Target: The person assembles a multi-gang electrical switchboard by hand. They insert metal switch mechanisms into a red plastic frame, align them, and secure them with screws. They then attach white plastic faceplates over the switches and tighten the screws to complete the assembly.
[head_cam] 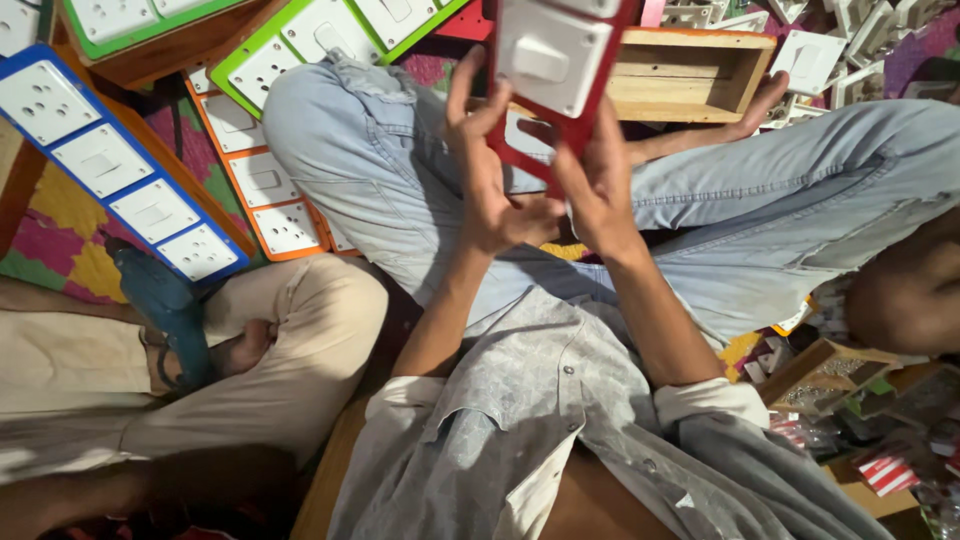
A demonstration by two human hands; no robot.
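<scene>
Both my hands hold a red switch panel frame [570,130] above my lap, with a white switch module [550,55] set in it. My left hand [490,175] grips the frame's left edge, its fingers spread upward along it. On the lower right side of the frame my right hand [598,190] is closed, thumb on the red edge. Part of the frame has an empty cut-out, and my jeans [390,170] show through it. I sit cross-legged on the floor.
Blue-framed [110,165], orange-framed [265,185] and green-framed [330,40] switch panels lie at the left. An open wooden box [680,75] and loose white modules [850,50] are beyond my knees. A person in beige trousers [290,340] with a teal tool [165,300] sits left. Small parts boxes [840,375] stand right.
</scene>
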